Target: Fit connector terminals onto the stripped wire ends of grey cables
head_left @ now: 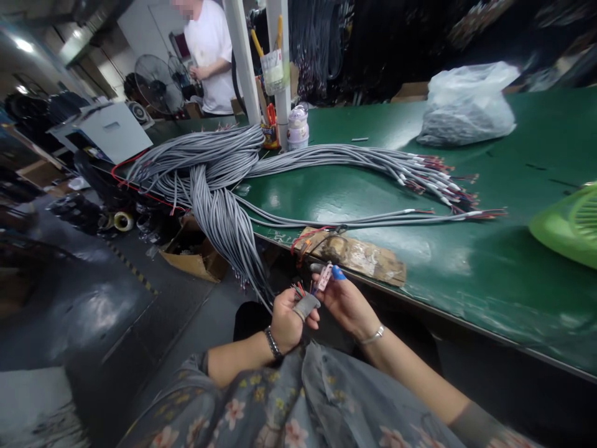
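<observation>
In the head view my left hand (286, 320) is closed around a cable end, and thin coloured wires (299, 290) fan out above its fingers. Grey wrapping covers its thumb. Close beside it, my right hand (347, 306) pinches a small pinkish-white piece with markings (325, 277); its exact kind is too small to tell. One fingertip of that hand has a blue cover. A thick bundle of grey cables (224, 218) hangs over the table edge towards my left hand. More grey cables (336, 155) lie across the table, their ends stripped to coloured wires.
The green table (466, 261) carries a taped cardboard piece (361, 254) at its near edge, a plastic bag (469, 109) and a green basket (571, 221). A purple-white bottle (298, 127) stands by a post. An open carton (198, 252) sits below. A person (209, 56) stands behind.
</observation>
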Tool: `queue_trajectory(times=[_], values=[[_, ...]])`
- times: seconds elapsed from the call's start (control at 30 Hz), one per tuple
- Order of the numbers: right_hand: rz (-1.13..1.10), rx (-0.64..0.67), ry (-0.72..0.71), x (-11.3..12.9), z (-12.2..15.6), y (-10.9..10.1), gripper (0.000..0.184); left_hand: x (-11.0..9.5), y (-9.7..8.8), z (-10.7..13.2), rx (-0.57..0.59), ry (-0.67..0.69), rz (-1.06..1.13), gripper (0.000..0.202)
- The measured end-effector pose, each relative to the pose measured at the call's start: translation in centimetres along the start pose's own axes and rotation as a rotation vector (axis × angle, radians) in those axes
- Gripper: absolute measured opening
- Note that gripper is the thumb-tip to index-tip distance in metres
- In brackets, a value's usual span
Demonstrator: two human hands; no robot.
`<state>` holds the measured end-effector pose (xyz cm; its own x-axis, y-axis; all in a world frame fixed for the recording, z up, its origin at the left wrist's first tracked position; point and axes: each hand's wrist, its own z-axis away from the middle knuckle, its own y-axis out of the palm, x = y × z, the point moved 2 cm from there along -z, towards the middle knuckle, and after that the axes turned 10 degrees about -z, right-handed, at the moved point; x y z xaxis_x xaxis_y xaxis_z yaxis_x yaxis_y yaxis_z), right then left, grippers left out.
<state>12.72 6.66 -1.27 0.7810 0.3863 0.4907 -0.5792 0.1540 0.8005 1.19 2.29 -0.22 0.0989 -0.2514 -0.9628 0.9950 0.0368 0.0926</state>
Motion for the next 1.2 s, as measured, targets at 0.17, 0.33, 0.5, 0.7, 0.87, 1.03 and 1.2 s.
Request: queue_trajectory(times=[0.17,0.33,0.5,0.7,0.87,1.03,1.2], values=[[0.021,-0.006,-0.028,0.1,0.2,0.2,0.038,-0.2,0.3,-0.4,-0.022,0.01,-0.057,0.033],[0.023,-0.056,-0.031,0.3,0.2,0.5,0.043,0.1,0.2,-0.7,-0.043,-0.002,-0.057,0.034],[0.121,-0.074,0.0,0.7,0.3,0.5,0.045,0.2,0.1,-0.7,-0.031,0.02,-0.041,0.028],[0.045,-0.044,0.017,0.6,0.4,0.3,0.036,-0.1,0.2,-0.5,-0.016,0.018,-0.074,0.028],[0.038,-0.021,-0.005,0.3,0.2,0.2,0.03,-0.3,0.3,-0.4,-0.005,0.005,-0.118,0.031],[0.012,-0.02,0.044,0.2,0.4,0.0,0.031,0.2,0.1,-0.4,0.006,-0.015,-0.117,0.033],[0.083,-0.03,0.048,0.6,1.1,-1.1,0.035,1.4,-0.9,-0.7,0.073,-0.056,-0.192,0.03]])
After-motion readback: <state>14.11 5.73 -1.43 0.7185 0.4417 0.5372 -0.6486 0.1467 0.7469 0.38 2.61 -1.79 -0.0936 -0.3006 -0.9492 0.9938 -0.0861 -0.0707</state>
